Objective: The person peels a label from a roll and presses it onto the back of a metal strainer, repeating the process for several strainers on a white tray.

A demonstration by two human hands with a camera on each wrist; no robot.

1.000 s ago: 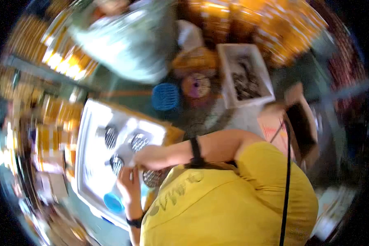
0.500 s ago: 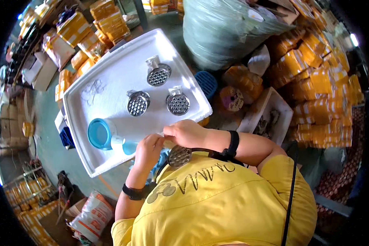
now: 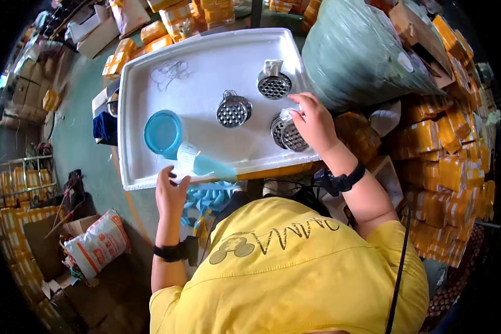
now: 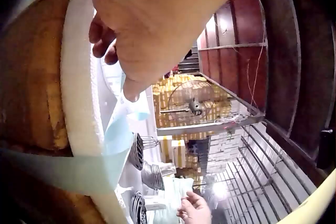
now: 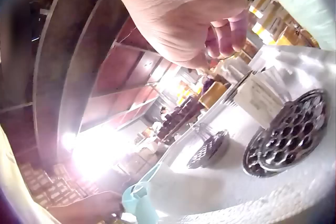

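Note:
Apart from the other hand, the left hand [image 3: 171, 195] hovers by the front rim of the white foam tray [image 3: 123, 111], fingers loosely bent and holding nothing. Close to it a pale blue film strip [image 3: 209, 166] lies over the rim, beside a round blue container [image 3: 162, 133]. The right hand [image 3: 315, 125], thumb and fingers spread, is over two overlapping perforated metal discs [image 3: 294, 138] at the tray's right; contact is unclear. The right wrist view shows a white tag [image 5: 258, 100] on these discs [image 5: 296, 134]. Two more metal pieces [image 3: 234, 111] [image 3: 274, 86] lie behind.
A large pale green bag [image 3: 356, 55] stands right of the tray, with yellow taped parcels [image 3: 423, 133] stacked beyond. Thin tangled strands [image 3: 171, 73] lie at the tray's back left. A printed sack [image 3: 97, 245] rests on the floor at left.
The hands, together at the tray's front edge before, have parted. The right hand has moved out over the tray, and the disc from near the shirt now lies against another. The head view has turned.

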